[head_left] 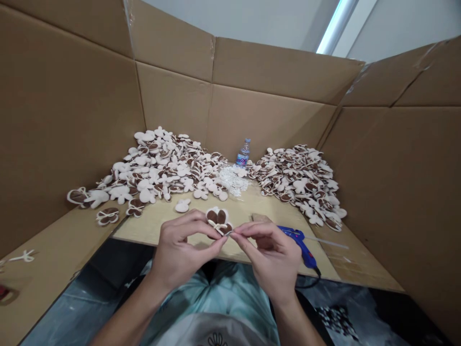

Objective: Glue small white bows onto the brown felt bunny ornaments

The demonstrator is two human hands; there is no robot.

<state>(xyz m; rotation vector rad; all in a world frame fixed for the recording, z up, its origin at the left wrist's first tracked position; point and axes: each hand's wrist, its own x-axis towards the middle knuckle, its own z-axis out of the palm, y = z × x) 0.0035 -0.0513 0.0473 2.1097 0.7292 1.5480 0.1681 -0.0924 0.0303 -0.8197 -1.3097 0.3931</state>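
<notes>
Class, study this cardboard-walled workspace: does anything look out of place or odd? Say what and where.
A small white twisted piece lies alone on the cardboard ledge at far left. It looks stray because it sits well apart from the two heaps of white-and-brown shapes.

A left heap of fabric cut-outs (158, 166) and a right heap of fabric cut-outs (297, 180) flank a plastic water bottle (243, 153) on the flat wooden worktop (144, 233), with a plastic glue gun (298, 245) at front right.

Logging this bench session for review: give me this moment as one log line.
left hand: pinching felt cutout | right hand: pinching white bow | beside: glue gun | behind: cutout piles
</notes>
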